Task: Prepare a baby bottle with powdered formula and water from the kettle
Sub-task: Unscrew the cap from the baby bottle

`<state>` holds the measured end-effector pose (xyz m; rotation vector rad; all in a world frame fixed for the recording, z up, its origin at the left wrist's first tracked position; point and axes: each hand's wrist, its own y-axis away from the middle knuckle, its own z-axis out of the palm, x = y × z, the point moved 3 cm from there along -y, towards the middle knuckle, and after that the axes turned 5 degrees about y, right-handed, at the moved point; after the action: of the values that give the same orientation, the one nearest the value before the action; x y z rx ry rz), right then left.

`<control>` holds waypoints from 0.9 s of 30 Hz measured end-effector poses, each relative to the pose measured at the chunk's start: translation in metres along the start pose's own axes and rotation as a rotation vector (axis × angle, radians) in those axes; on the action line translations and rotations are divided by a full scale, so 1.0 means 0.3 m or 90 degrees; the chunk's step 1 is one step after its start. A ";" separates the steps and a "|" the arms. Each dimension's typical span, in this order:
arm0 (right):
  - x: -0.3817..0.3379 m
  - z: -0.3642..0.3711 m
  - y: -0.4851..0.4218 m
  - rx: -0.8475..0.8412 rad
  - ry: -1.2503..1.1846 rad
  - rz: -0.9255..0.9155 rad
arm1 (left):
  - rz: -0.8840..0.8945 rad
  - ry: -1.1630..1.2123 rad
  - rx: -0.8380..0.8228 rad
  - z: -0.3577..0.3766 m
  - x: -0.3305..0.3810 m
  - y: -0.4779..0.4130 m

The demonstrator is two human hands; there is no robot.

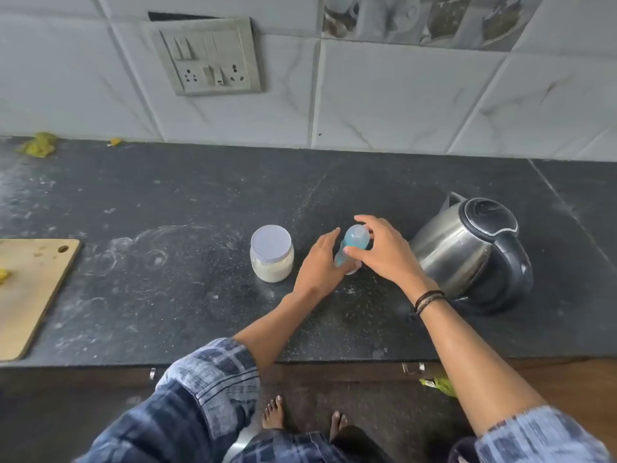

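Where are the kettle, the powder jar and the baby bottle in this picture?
Kettle (444, 252): head view, on its steel side wall.
Powder jar (271, 243): head view, on the middle of its flat lid.
Baby bottle (356, 238): head view, on its bluish top end.

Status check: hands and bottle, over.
Left hand holds baby bottle; right hand grips its top. Bottle stands between lidded powder jar and kettle. Nothing in the way.
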<state>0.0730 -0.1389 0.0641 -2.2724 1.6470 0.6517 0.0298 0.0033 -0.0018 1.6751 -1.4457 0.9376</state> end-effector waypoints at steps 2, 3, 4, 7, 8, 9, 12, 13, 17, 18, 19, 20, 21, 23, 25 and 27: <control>-0.004 0.003 -0.020 0.002 0.029 -0.007 | -0.005 0.010 -0.028 0.011 -0.006 -0.015; 0.003 0.010 -0.027 -0.003 0.039 -0.008 | -0.008 0.011 -0.038 0.021 -0.015 -0.019; 0.006 0.016 -0.032 -0.015 0.048 -0.006 | -0.012 0.017 -0.045 0.026 -0.018 -0.021; 0.007 0.029 -0.057 -0.015 0.060 -0.026 | 0.004 0.061 -0.021 0.047 -0.027 -0.039; 0.005 0.026 -0.059 -0.019 0.069 -0.030 | 0.005 0.076 -0.019 0.053 -0.029 -0.041; 0.007 0.028 -0.061 -0.016 0.076 -0.035 | -0.005 0.087 -0.015 0.061 -0.035 -0.042; 0.009 0.028 -0.065 -0.008 0.099 -0.053 | -0.009 0.087 0.003 0.069 -0.036 -0.043; 0.008 0.028 -0.068 -0.004 0.107 -0.062 | 0.002 0.078 0.009 0.069 -0.034 -0.044; 0.012 0.031 -0.078 0.006 0.130 -0.087 | 0.060 0.030 0.012 0.075 -0.054 -0.053; 0.014 0.031 -0.079 0.002 0.128 -0.088 | 0.069 0.020 0.012 0.077 -0.063 -0.057; 0.017 0.031 -0.081 -0.001 0.121 -0.089 | 0.075 0.012 0.013 0.078 -0.071 -0.058; 0.019 0.030 -0.082 -0.010 0.114 -0.088 | 0.083 0.007 0.014 0.079 -0.079 -0.061; 0.020 0.030 -0.083 -0.015 0.108 -0.090 | 0.089 0.003 0.015 0.079 -0.086 -0.064; 0.021 0.028 -0.087 -0.023 0.100 -0.097 | 0.113 -0.005 0.024 0.077 -0.089 -0.065; 0.022 0.024 -0.090 -0.031 0.095 -0.101 | 0.125 -0.013 0.033 0.081 -0.093 -0.065; 0.022 0.016 -0.091 -0.040 0.095 -0.110 | 0.135 -0.015 0.040 0.091 -0.104 -0.068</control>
<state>0.0995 -0.1333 0.0551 -2.5284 1.4892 0.5118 0.0486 -0.0039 -0.0436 1.6038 -1.6487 1.0912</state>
